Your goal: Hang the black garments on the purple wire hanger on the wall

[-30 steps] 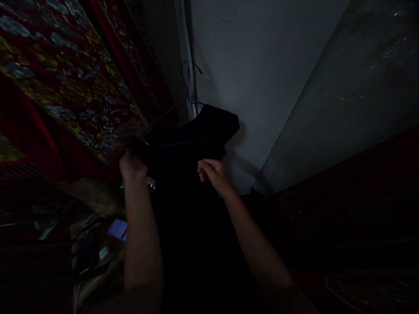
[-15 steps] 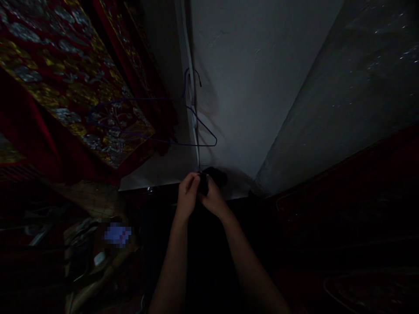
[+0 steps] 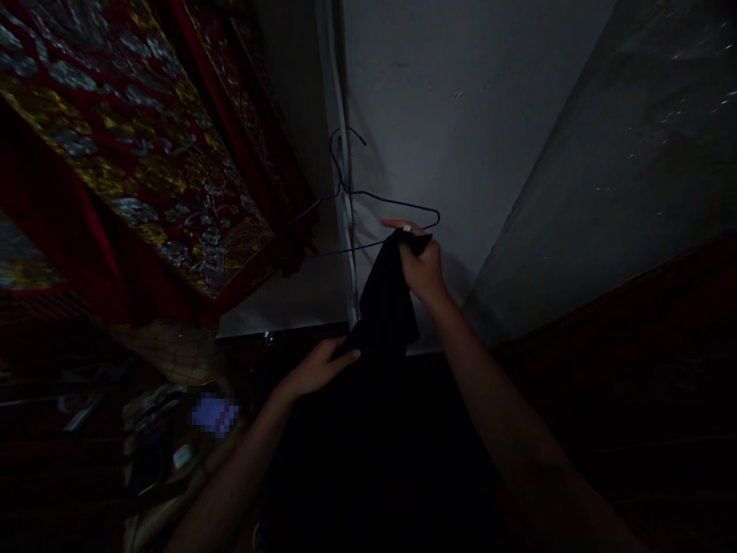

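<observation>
Fingers of my right hand [image 3: 423, 267] are gripping the top of a black garment [image 3: 387, 299], where a small white tag [image 3: 407, 229] is showing, just by the right end of the wire hanger [image 3: 397, 202]; my left hand [image 3: 314, 370] is pinching a lower fold, thumb lying in front, other fingers partly hiding behind the cloth. The garment is slanting down between my hands, and the hanger is hanging at a pale strip [image 3: 339, 92] before the grey wall [image 3: 461, 115]. Low on the left, a blurred bluish rectangle [image 3: 215, 413] and a small white thing [image 3: 183, 456] are lying on or in something brown [image 3: 199, 478]; darkness is keeping me from telling whether it is a container
</observation>
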The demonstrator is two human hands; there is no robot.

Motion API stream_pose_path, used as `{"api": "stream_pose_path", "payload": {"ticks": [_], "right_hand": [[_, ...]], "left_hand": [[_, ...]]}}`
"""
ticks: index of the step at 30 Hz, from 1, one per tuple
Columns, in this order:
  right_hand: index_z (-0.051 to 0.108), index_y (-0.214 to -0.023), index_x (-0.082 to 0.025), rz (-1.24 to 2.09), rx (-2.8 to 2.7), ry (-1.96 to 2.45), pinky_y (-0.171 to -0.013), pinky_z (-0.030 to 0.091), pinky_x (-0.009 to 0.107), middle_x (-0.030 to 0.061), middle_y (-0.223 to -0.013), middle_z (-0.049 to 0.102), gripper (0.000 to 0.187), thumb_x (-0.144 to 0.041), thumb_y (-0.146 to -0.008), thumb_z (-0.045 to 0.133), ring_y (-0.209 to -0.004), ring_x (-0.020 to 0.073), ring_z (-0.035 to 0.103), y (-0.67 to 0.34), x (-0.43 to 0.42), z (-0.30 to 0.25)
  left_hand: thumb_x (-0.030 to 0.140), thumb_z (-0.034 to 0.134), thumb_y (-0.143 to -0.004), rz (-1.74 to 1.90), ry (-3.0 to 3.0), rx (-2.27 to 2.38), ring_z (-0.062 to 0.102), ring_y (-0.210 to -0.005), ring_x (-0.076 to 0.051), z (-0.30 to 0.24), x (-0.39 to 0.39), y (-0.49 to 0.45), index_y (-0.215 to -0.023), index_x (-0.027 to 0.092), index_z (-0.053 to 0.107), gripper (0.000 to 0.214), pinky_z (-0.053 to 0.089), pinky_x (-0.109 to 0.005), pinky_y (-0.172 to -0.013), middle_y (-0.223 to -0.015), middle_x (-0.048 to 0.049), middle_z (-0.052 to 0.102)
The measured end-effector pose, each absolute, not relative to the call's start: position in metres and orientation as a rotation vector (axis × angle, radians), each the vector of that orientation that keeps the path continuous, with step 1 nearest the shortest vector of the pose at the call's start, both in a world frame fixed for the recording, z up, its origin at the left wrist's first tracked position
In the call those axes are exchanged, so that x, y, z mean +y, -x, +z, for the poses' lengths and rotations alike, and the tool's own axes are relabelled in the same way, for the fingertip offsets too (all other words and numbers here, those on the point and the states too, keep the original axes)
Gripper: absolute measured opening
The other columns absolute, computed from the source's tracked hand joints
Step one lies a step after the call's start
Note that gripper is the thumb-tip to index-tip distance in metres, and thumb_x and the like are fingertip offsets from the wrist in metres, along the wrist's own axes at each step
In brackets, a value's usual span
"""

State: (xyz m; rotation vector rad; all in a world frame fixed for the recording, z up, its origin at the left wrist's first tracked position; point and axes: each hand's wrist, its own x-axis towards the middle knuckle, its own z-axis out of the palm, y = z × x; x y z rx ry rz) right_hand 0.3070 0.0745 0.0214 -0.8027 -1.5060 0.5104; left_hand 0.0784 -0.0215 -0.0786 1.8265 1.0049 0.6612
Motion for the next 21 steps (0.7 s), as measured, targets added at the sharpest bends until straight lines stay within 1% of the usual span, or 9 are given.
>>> {"api": "stream_pose_path", "payload": {"ticks": [2,5,7,9,12,14,15,17,21], "right_hand": [[0.072,-0.104,-0.019,0.559,-1.441,0.913,-0.079,0.05,0.031,0.0039,-0.086,0.068,0.034,-0.042,-0.095,0.048,-0.087,0.0206,0.065,-0.302,0.104,0.018],[0.071,-0.093,-0.015,0.756,-1.557,1.103,-0.074,0.05,0.032,0.005,-0.073,0.066,0.042,-0.053,-0.091,0.053,-0.079,0.0224,0.064,-0.285,0.138,0.0],[0.07,-0.087,-0.015,0.788,-1.65,1.136,-0.077,0.049,0.033,0.0055,-0.072,0.067,0.04,-0.053,-0.09,0.056,-0.08,0.023,0.064,-0.277,0.147,-0.013],[0.067,-0.081,-0.017,0.738,-1.687,1.112,-0.076,0.048,0.032,0.0052,-0.073,0.067,0.037,-0.05,-0.09,0.055,-0.08,0.0222,0.064,-0.277,0.145,-0.023],[0.061,-0.068,-0.018,0.655,-1.7,1.154,-0.065,0.044,0.03,0.0032,-0.067,0.063,0.032,-0.045,-0.085,0.058,-0.069,0.0196,0.06,-0.294,0.131,-0.023],[0.058,-0.062,-0.018,0.634,-1.719,1.197,-0.059,0.04,0.029,0.0015,-0.062,0.057,0.029,-0.041,-0.08,0.062,-0.062,0.0172,0.055,-0.31,0.119,-0.016],[0.057,-0.06,-0.018,0.632,-1.724,1.209,-0.056,0.038,0.028,0.0009,-0.06,0.055,0.028,-0.039,-0.078,0.063,-0.06,0.0161,0.053,-0.317,0.112,-0.011],[0.055,-0.059,-0.018,0.633,-1.725,1.212,-0.053,0.036,0.028,0.0005,-0.058,0.052,0.028,-0.037,-0.078,0.063,-0.057,0.0145,0.049,-0.327,0.101,-0.001],[0.058,-0.063,-0.018,0.677,-1.726,1.177,-0.051,0.038,0.028,0.0021,-0.062,0.056,0.025,-0.037,-0.079,0.063,-0.058,0.0152,0.052,-0.331,0.083,0.013]], "left_hand": [[0.049,0.054,-0.096,0.769,-1.876,1.127,0.067,-0.111,-0.026,-0.063,-0.024,-0.068,-0.126,0.019,0.065,0.043,0.051,-0.04,-0.1,-0.123,-0.0071,0.072],[0.052,0.051,-0.097,0.868,-2.01,1.345,0.069,-0.096,-0.025,-0.034,-0.024,-0.054,-0.108,0.017,0.07,0.041,0.052,-0.034,-0.087,-0.105,-0.0066,0.075],[0.052,0.048,-0.098,0.82,-2.082,1.408,0.068,-0.088,-0.023,-0.018,-0.023,-0.044,-0.098,0.018,0.07,0.041,0.051,-0.031,-0.078,-0.095,-0.005,0.075],[0.05,0.048,-0.097,0.664,-2.16,1.429,0.069,-0.083,-0.022,-0.01,-0.022,-0.031,-0.094,0.02,0.071,0.038,0.05,-0.03,-0.074,-0.091,-0.0041,0.075],[0.045,0.048,-0.095,0.371,-2.188,1.512,0.069,-0.077,-0.023,-0.005,-0.019,-0.005,-0.087,0.021,0.072,0.035,0.049,-0.032,-0.071,-0.084,-0.0052,0.075],[0.044,0.047,-0.092,0.289,-2.154,1.587,0.069,-0.077,-0.024,0.003,-0.016,0.01,-0.085,0.022,0.072,0.034,0.049,-0.032,-0.071,-0.084,-0.0058,0.075],[0.044,0.047,-0.092,0.307,-2.152,1.617,0.069,-0.078,-0.024,0.01,-0.014,0.014,-0.086,0.022,0.072,0.033,0.049,-0.032,-0.072,-0.084,-0.0057,0.075],[0.046,0.046,-0.091,0.458,-2.193,1.683,0.067,-0.079,-0.023,0.029,-0.008,0.014,-0.086,0.022,0.07,0.033,0.049,-0.032,-0.073,-0.084,-0.0053,0.074],[0.047,0.043,-0.091,0.866,-2.259,1.806,0.061,-0.074,-0.021,0.061,0.018,-0.003,-0.083,0.021,0.064,0.035,0.045,-0.031,-0.07,-0.08,-0.005,0.068]]}}
